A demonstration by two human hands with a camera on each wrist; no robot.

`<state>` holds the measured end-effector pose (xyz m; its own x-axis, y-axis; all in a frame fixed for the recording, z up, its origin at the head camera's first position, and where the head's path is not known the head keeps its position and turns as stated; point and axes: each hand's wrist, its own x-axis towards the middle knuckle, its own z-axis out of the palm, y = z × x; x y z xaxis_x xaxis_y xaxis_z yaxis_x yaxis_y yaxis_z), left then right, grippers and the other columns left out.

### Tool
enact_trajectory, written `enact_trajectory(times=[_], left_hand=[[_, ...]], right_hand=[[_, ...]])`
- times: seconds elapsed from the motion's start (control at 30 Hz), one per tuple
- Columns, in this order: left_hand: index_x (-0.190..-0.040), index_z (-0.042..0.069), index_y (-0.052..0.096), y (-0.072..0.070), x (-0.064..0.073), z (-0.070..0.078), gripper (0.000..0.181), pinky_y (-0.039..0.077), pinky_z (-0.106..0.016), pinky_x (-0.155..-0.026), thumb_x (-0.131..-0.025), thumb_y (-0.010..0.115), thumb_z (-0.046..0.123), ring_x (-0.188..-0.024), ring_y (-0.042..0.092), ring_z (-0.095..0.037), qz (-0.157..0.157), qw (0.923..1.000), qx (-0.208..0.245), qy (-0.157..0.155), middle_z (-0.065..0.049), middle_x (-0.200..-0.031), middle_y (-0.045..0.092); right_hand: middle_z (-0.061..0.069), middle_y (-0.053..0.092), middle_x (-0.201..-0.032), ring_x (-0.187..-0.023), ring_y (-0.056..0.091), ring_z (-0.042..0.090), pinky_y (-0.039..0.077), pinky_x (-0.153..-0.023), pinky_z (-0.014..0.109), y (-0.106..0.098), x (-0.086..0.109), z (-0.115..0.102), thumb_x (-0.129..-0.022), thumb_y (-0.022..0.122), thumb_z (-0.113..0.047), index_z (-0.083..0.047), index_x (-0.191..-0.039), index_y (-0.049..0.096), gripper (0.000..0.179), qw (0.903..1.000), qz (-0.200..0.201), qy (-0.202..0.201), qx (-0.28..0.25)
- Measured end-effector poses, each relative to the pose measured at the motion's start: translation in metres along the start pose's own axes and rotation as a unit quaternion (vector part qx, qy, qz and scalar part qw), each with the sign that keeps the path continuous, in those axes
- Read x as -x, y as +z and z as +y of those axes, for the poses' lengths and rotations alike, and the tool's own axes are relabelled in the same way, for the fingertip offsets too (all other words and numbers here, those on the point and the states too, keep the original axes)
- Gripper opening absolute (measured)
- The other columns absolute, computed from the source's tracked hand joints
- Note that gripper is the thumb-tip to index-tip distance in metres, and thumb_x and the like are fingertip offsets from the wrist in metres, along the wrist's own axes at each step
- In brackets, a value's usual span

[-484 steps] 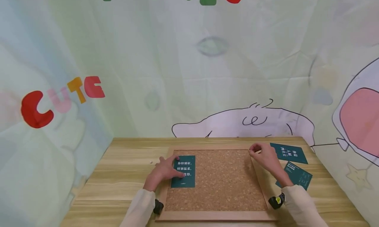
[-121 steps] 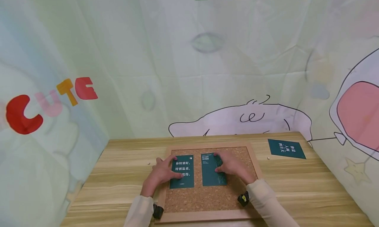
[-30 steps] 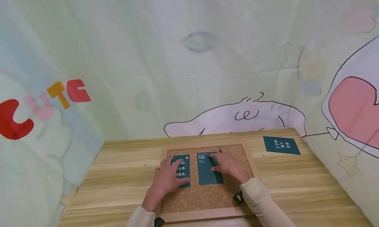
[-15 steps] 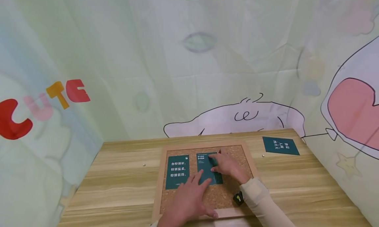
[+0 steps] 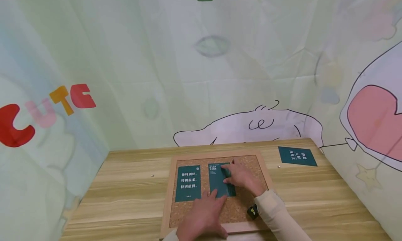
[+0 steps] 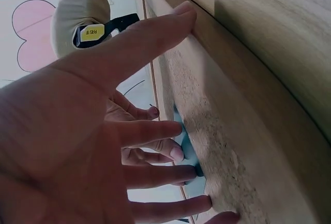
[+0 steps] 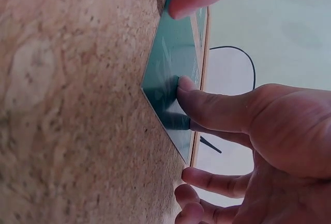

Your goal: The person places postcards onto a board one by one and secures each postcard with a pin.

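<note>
A dark green card (image 5: 216, 185) with white print lies flat on the cork board (image 5: 220, 211), right of another green card (image 5: 187, 181). A small silver thumbtack (image 5: 197, 168) sits in that left card's top right corner. My right hand (image 5: 243, 176) rests thumb and fingertip on the right part of the right card; in the right wrist view its thumb (image 7: 207, 107) presses the card's surface. My left hand (image 5: 204, 214) is spread over the board's lower frame, fingertips at the card's bottom edge. In the left wrist view its fingers (image 6: 155, 175) are extended and hold nothing.
A third green card (image 5: 297, 156) lies on the wooden table (image 5: 125, 199) at the back right. One small tack (image 5: 278, 166) lies near it, and another small tack (image 5: 152, 175) lies left of the board. A printed curtain (image 5: 141, 77) hangs behind the table.
My left hand has moved off the left card, right and down to the right card's bottom edge. My right hand stays on the right card, brought onto the board since the oldest frame.
</note>
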<state>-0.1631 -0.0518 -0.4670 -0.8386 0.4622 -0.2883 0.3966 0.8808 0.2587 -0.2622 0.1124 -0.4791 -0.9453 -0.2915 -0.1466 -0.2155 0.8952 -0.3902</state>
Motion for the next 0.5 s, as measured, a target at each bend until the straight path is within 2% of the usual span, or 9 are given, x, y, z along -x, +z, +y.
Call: enact_trajectory(times=[0.3, 0.5], left_hand=[[-0.139, 0.025, 0.061, 0.000, -0.003, 0.002, 0.097, 0.052, -0.064, -0.088, -0.057, 0.098, 0.060, -0.129, 0.052, -0.041, -0.002, 0.9998, -0.020, -0.001, -0.010, -0.144, 0.055], [-0.139, 0.024, 0.061, -0.001, -0.005, 0.004, 0.097, 0.050, -0.066, -0.090, -0.057, 0.099, 0.058, -0.130, 0.050, -0.043, -0.016, 0.9997, -0.009, -0.016, -0.012, -0.146, 0.053]], right_hand=[[0.020, 0.052, -0.131, -0.109, 0.056, 0.034, 0.052, -0.091, 0.056, -0.001, 0.001, 0.004, -0.090, 0.083, -0.026, -0.015, -0.143, 0.064, 0.057, 0.9997, 0.006, -0.020, -0.011], [0.015, 0.055, -0.122, -0.099, 0.054, 0.028, 0.052, -0.088, 0.051, -0.001, -0.001, 0.011, -0.087, 0.086, -0.026, -0.015, -0.142, 0.065, 0.059, 0.9987, 0.010, -0.040, -0.028]])
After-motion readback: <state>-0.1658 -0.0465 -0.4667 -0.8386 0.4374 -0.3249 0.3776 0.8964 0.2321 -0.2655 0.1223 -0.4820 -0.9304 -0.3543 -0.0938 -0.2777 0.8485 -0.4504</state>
